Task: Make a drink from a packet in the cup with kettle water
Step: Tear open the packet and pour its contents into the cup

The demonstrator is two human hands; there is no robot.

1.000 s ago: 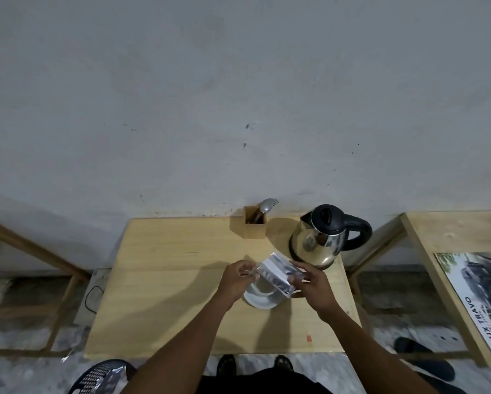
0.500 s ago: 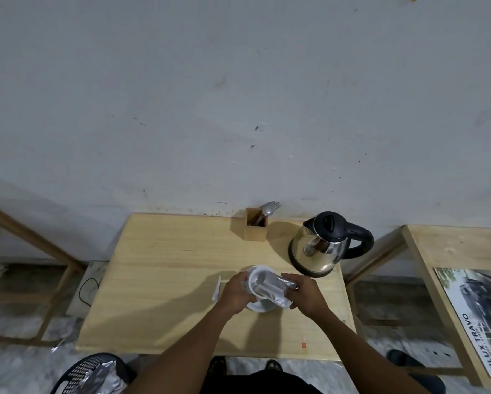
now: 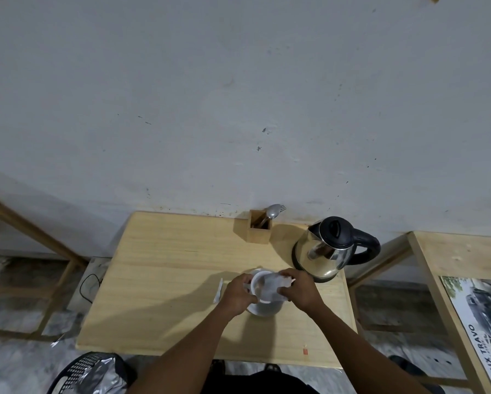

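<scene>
Silvery packet (image 3: 275,284) tipped over white cup (image 3: 262,294), both hands pinching

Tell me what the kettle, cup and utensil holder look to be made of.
Kettle: polished metal body, mirror reflections; black lid and handle, probably plastic. Cup: smooth white, likely ceramic, possibly plastic. Utensil holder: pale unfinished-looking wood, matte like the table.

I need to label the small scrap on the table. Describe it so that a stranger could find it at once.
On the wooden table, look just left of the left hand at the white cup. The torn strip lies flat there, thin, pale and alone on bare wood, unlike the packet held over the cup.
</scene>
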